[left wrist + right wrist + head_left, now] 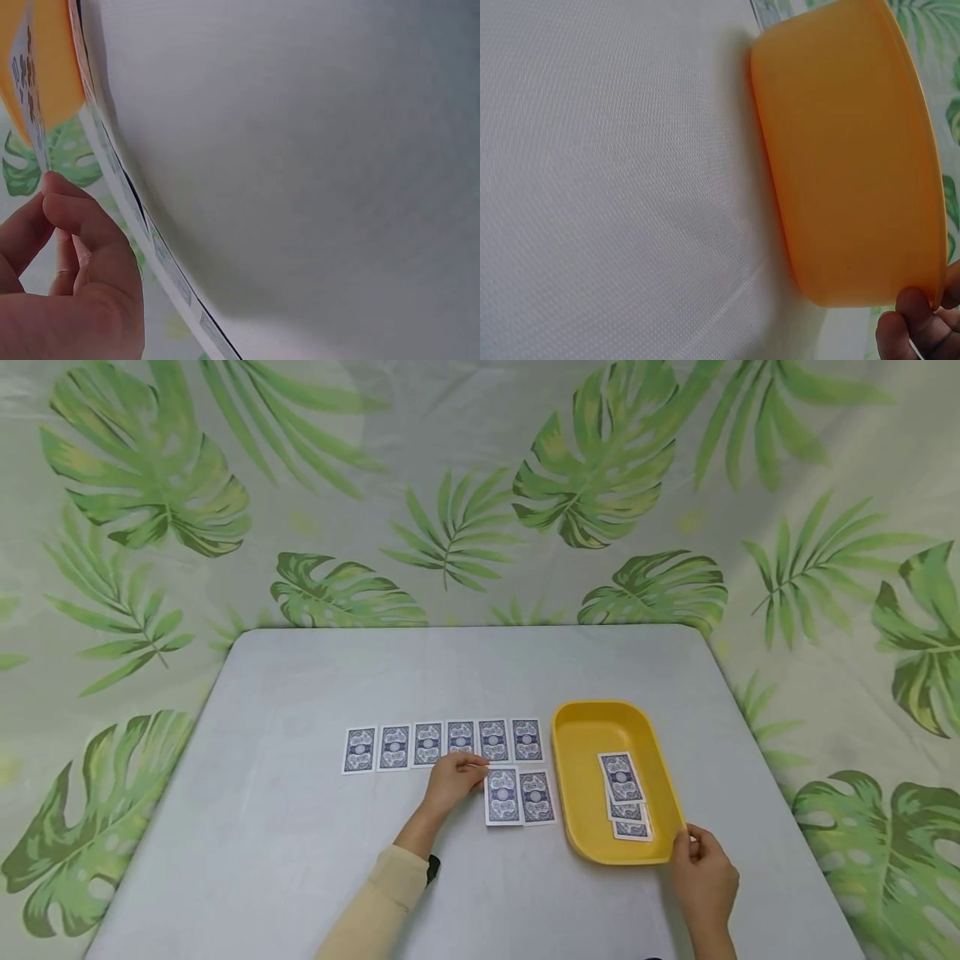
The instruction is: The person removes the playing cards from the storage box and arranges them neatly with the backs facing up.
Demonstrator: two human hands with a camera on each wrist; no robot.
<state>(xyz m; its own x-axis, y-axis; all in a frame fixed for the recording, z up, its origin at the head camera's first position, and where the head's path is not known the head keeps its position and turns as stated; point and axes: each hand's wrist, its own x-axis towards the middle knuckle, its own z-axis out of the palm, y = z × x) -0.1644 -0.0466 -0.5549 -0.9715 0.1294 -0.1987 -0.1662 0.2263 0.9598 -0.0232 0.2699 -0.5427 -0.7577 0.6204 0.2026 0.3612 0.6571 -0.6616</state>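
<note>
My left hand point(453, 782) pinches a playing card point(502, 796) by its upper left corner, its blue patterned back upward in the head view. In the left wrist view the card point(28, 90) rises from between thumb and fingertips, its printed face partly visible. Right beside it lies another face-down card point(537, 797). Behind them runs a row of several face-down cards point(427, 744), one partly covered by my left fingers. My right hand point(703, 870) grips the rim of a yellow tray point(581, 735) at its near right corner. Overlapping face-down cards point(621, 777) lie inside the tray.
A white cloth covers the table point(300, 860), whose far edge meets a leaf-patterned backdrop point(450, 535). The tray stands just right of the two rows of cards.
</note>
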